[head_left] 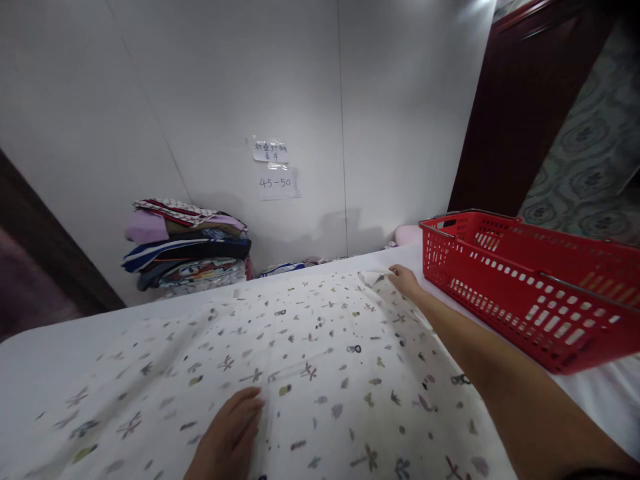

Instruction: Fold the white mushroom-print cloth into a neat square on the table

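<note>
A white cloth printed with small flowers and shapes lies spread over a white table. My left hand rests flat on the cloth near the front, fingers stretched out together. My right hand reaches far across and pinches the cloth's far right corner, which is lifted slightly off the table.
A red plastic basket with metal handles stands on the table to the right of my arm. A stack of folded clothes sits against the white wall at the back left. Two paper notes are stuck on the wall. A dark door is at the right.
</note>
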Tool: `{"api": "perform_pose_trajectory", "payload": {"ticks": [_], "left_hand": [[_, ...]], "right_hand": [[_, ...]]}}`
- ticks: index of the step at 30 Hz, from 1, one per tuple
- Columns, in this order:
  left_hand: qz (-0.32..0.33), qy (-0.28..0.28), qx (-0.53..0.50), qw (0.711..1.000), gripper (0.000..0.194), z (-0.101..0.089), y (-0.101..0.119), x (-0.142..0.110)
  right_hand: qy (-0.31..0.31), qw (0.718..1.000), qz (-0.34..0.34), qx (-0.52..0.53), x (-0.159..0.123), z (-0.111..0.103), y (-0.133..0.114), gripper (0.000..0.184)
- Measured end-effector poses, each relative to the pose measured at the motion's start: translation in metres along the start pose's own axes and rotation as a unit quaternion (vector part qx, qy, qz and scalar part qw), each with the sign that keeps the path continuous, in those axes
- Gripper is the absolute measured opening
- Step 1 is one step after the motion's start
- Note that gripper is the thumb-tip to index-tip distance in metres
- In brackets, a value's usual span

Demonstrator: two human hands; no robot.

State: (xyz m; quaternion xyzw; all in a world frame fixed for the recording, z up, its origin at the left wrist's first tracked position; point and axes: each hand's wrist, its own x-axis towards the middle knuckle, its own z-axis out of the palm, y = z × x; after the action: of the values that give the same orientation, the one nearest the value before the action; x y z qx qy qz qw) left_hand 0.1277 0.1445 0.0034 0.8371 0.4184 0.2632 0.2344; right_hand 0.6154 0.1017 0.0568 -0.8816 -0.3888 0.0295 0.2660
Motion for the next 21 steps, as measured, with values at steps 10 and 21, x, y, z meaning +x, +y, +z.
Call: {"api": "perform_pose_trajectory", "payload": {"ticks": [10, 21], "left_hand": [[-0.283, -0.098, -0.682, 0.667, 0.055, 0.034, 0.149, 0.007], [-0.419, 0.046, -0.693, 0.585, 0.034, 0.005, 0.1, -0.099]], "right_hand": [[-0.109, 0.9, -0.355, 0.227, -0.221, -0.053, -0.113, 0.04], [-0.434, 0.766, 0.011, 0.475, -0.32, 0.054, -0.131, 0.063]]}}
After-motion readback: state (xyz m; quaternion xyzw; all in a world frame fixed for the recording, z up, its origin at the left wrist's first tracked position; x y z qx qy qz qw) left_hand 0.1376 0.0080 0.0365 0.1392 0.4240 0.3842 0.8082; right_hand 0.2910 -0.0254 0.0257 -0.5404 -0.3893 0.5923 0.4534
